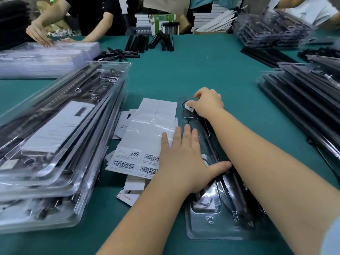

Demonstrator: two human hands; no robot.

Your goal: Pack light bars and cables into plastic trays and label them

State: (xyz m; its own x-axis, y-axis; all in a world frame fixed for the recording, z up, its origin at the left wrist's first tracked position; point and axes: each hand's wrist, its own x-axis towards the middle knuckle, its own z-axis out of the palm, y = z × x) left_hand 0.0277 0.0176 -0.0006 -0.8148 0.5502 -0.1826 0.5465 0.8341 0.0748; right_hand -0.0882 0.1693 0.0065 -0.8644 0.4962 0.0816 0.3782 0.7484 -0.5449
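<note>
A clear plastic tray (207, 225) lies near the table's (202, 70) near edge, long axis running toward the far edge. The left hand (184, 159) presses flat, fingers spread, on it. The right hand (207, 103) pinches a small barcode label (189, 108) at the tray's far end. The forearms hide the tray's contents.

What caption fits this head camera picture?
Right hand sticks small barcode label on clear plastic tray; left hand steadies it.

1 head-worn wide-angle view looks forward and down, close over the green table (202, 70)
</note>
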